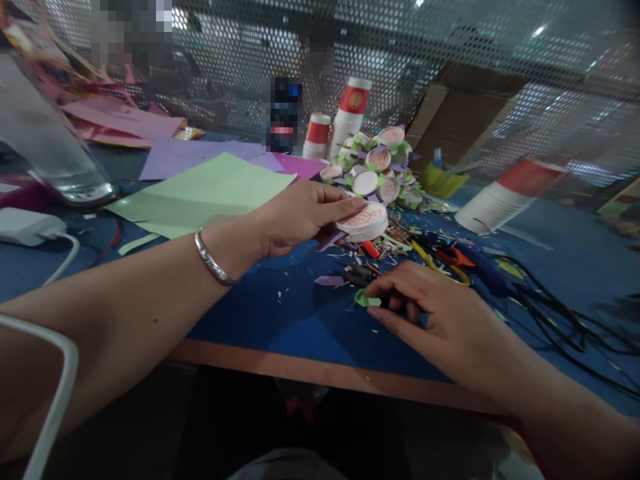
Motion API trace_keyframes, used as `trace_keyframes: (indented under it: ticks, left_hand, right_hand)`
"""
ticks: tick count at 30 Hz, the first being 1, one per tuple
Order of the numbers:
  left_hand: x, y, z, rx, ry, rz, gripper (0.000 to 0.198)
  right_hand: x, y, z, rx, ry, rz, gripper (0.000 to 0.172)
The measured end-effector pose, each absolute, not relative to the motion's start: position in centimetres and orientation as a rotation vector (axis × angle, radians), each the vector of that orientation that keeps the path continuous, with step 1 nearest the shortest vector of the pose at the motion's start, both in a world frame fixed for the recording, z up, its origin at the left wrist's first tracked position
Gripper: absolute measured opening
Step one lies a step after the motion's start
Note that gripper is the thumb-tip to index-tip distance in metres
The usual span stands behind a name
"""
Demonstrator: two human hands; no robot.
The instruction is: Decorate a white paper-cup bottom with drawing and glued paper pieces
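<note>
My left hand (300, 217) is closed on a cut-off paper cup bottom (367, 223), a white disc with a rim and red drawing on its face. A purple paper piece (330, 240) sticks out beneath it, by my fingers. Low over the table's front part, my right hand (420, 303) pinches a small green paper piece (369, 301) between thumb and forefinger. A purple paper tab (330, 281) lies just left of it. Behind my left hand stands a heap of similar cup bottoms (365, 182) with green and purple paper tabs.
Green paper (215, 190) and purple paper (195, 157) sheets lie left. Cup stacks (347, 117) stand behind; another cup stack (505, 200) leans right. A blue glue gun (487, 270), cables and paper scraps lie near my right hand. A clear glass (85, 173) stands left.
</note>
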State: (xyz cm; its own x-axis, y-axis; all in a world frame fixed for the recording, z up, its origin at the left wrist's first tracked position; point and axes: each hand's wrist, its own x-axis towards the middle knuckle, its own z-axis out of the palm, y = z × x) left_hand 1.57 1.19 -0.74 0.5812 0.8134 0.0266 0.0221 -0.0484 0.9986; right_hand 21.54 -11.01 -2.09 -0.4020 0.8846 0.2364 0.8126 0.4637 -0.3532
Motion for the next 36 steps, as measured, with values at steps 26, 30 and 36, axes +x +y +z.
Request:
trace_keyframes:
  ticks: [26,30,36]
  left_hand:
    - [1.5,1.1,-0.5,1.294,0.648,0.519,0.026]
    - [1.5,1.0,-0.8,1.289,0.608,0.465,0.023]
    - [1.6,0.8,-0.7,1.295,0.587,0.413,0.017]
  right_hand:
    - [21.5,-11.3,-0.2,-1.215,-2.016,-0.509,0.025]
    - [21.6,-11.2,-0.7,-1.144,-2.083,-0.614,0.032]
    - [22.1,-11.4,-0.9,-1.04,-2.196,-0.626,0.044]
